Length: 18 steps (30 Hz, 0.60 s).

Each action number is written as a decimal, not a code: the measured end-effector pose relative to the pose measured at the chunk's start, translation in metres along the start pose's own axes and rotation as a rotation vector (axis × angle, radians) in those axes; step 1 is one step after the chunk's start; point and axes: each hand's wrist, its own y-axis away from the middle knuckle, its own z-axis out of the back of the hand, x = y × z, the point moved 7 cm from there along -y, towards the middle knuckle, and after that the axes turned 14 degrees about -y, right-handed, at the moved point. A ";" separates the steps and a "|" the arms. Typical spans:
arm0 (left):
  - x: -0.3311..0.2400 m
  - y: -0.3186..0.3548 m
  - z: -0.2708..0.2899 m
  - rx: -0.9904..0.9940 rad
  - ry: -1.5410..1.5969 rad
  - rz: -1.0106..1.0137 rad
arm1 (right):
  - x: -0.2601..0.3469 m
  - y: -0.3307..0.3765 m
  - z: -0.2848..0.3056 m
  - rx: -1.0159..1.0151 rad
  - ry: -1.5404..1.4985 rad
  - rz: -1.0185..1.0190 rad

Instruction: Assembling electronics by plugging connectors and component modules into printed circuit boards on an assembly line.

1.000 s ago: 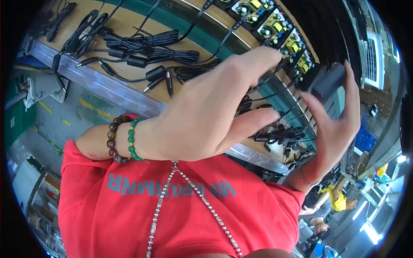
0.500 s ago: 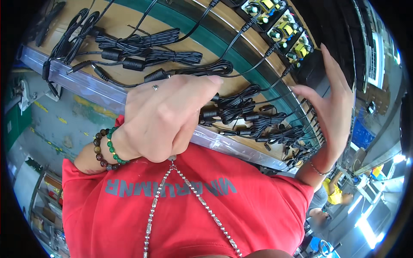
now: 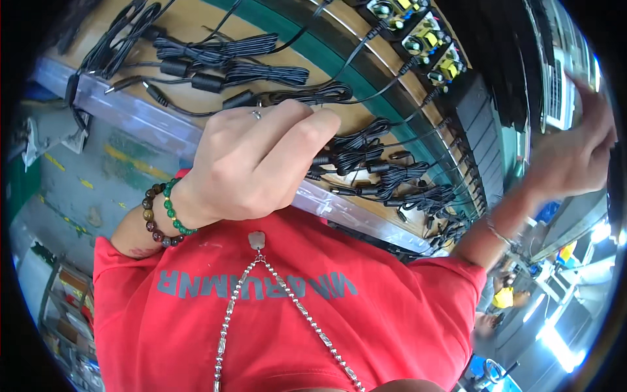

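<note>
While the left hand (image 3: 251, 166) hovers loosely curled and empty over the wooden bench (image 3: 196, 26), the bundled black cords with barrel plugs (image 3: 366, 157) lie just right of its fingertips, strung along the bench. Far right, the right hand (image 3: 575, 153) reaches to the shelf edge, well away from them; its grip cannot be made out.

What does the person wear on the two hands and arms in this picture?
Both hands are bare, without gloves. The left hand has a thin ring on one finger, and its wrist carries two bead bracelets, one green and one brown. The right hand has a thin metal bangle on the wrist. Short red sleeves cover only the upper arms.
</note>
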 end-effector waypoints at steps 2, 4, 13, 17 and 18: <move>-0.004 0.003 0.007 -0.014 -0.019 0.025 | -0.054 -0.013 -0.024 0.246 1.009 -0.692; 0.003 -0.001 0.005 -0.091 -0.044 0.042 | -0.009 0.027 -0.052 -0.140 0.471 0.924; 0.004 0.013 0.011 -0.016 0.030 0.156 | 0.030 -0.100 0.019 0.259 0.770 0.581; 0.007 0.005 0.006 -0.042 -0.005 0.121 | 0.002 -0.171 0.014 0.528 0.760 0.461; 0.007 0.004 0.004 -0.049 -0.005 0.125 | -0.005 -0.183 0.013 0.571 0.818 0.425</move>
